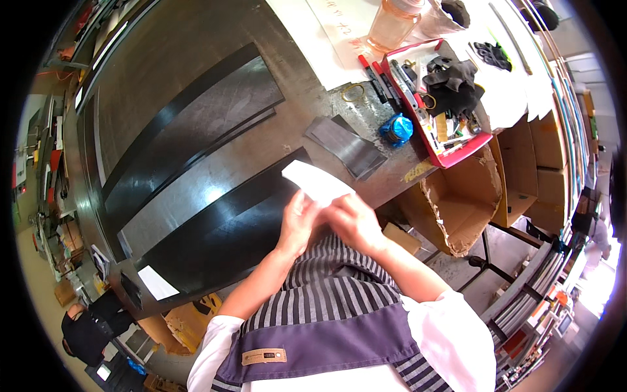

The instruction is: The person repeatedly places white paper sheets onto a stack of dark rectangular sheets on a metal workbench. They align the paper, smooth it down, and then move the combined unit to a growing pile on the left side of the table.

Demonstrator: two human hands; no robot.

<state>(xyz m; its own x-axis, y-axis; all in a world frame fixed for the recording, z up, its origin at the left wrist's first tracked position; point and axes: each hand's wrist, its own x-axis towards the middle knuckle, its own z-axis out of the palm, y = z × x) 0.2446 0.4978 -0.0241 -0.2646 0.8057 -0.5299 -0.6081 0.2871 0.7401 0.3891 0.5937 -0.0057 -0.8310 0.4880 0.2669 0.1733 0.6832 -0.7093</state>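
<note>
In front of my apron, at the table's near edge, I hold a white strip (313,180) that looks like paper or thin sheet. My left hand (296,222) pinches its lower edge with the fingers closed. Close beside it, my right hand (356,221) grips the strip's right end; its fingers are slightly blurred. Just beyond and to the left of my hands lies a long glossy black sheet (209,235). More dark sheets (202,121) lie farther back. Another white strip (158,283) rests on the black sheet's left end.
Small dark grey pieces (346,145) lie to the right, beside a blue roll (396,130) and markers (373,78). A red-rimmed tray (460,157) holds tools and black gloves. Behind stands a pinkish bottle (392,27). Open cardboard boxes (457,202) stand at right; someone in black (88,330) is at lower left.
</note>
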